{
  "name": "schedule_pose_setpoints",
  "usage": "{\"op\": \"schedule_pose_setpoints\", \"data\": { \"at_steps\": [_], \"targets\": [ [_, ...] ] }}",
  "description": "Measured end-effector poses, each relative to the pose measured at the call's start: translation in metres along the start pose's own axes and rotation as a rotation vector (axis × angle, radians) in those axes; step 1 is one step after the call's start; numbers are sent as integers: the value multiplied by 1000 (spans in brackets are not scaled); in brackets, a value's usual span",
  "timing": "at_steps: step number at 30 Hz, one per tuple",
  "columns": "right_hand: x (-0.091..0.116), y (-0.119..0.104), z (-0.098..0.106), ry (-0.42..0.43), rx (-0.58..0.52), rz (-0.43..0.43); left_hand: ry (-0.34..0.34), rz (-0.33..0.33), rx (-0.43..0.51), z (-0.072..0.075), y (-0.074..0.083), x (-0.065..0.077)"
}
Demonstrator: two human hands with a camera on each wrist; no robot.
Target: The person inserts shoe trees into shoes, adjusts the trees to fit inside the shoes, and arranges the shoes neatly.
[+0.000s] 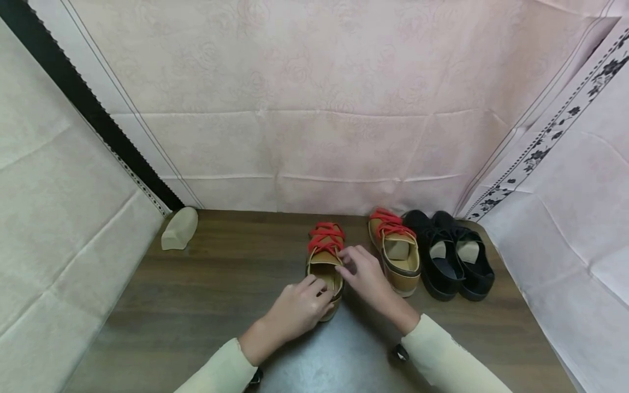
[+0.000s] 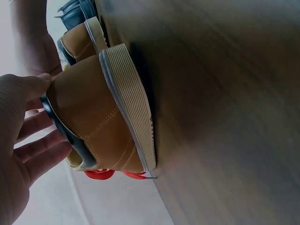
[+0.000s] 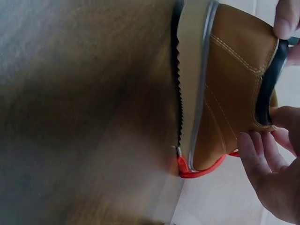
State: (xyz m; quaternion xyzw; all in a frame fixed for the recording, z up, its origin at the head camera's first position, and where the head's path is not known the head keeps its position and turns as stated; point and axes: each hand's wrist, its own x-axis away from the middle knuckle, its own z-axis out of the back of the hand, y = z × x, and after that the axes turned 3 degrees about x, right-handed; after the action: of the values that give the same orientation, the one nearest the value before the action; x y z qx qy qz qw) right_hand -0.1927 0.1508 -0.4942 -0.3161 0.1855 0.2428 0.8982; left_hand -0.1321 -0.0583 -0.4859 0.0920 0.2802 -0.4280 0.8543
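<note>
A tan lace-up shoe (image 2: 82, 103) with red laces (image 1: 326, 238) stands on the wooden floor, toe toward the back wall. At its heel, my left hand (image 1: 298, 307) pinches the dark padded collar, thumb outside and fingers over the opening. My right hand (image 1: 365, 273) pinches the collar's right side near the laces, its fingertips (image 3: 257, 140) against the outer leather. The sole (image 3: 192, 79) shows in profile in both wrist views. Part of the shoe's opening is hidden behind my left hand.
To the right stands the matching tan shoe (image 1: 403, 283), a pale insert inside. Beside it are two black shoes (image 1: 439, 284), also with pale inserts. A cream toe-shaped insert (image 1: 179, 229) lies in the back left corner. Pale patterned sheets (image 1: 319, 147) cover the walls.
</note>
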Motion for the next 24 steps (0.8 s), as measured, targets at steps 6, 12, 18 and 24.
{"op": "schedule_pose_setpoints", "data": {
  "at_steps": [6,12,18,24],
  "targets": [
    [3,-1,-2,6,-45,-30,-1,27,30,3,-5,2],
    [2,-1,-3,-10,-91,-87,16,53,27,11,-17,2],
    [3,-1,-3,-19,-111,-124,45,96,19,20,-32,8],
    [4,0,-3,-17,-120,-134,71,133,24,27,-45,15]
  ]
}}
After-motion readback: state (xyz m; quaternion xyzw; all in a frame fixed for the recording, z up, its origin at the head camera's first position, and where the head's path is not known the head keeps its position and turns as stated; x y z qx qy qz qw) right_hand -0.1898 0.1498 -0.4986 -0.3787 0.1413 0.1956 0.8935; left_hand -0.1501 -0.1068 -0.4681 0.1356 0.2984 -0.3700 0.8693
